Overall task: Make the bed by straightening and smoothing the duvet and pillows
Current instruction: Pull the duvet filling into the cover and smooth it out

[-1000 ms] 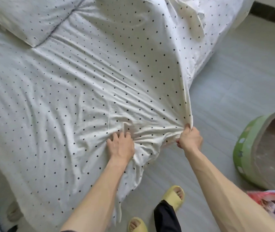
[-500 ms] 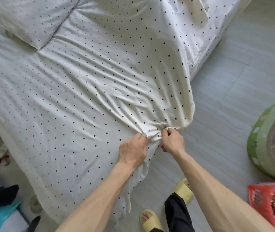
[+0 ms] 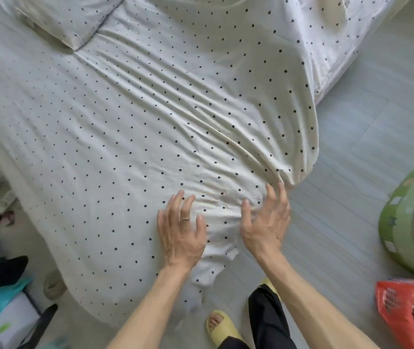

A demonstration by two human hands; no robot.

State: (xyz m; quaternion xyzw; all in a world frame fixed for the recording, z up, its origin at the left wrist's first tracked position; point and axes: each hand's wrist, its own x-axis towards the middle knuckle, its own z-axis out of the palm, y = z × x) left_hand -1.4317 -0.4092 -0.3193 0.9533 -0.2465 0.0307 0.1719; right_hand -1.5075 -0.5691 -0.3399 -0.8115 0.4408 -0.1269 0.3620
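Observation:
A white duvet with small black dots covers the bed and fills most of the view. Long wrinkles run from its middle toward the near corner, which hangs over the bed edge. A matching dotted pillow lies at the top left. My left hand, with a ring on one finger, rests flat on the duvet near the corner, fingers spread. My right hand hovers beside it with fingers apart and fingertips touching the bunched fabric. Neither hand holds cloth.
Grey floor lies to the right of the bed. A green round container stands at the right edge, with a red bag below it. Clothes and bags clutter the lower left. My foot in a yellow slipper is near the corner.
Both hands have let go of the bunched duvet corner and opened. The corner has dropped and lies flatter on the bed edge. The view has moved closer.

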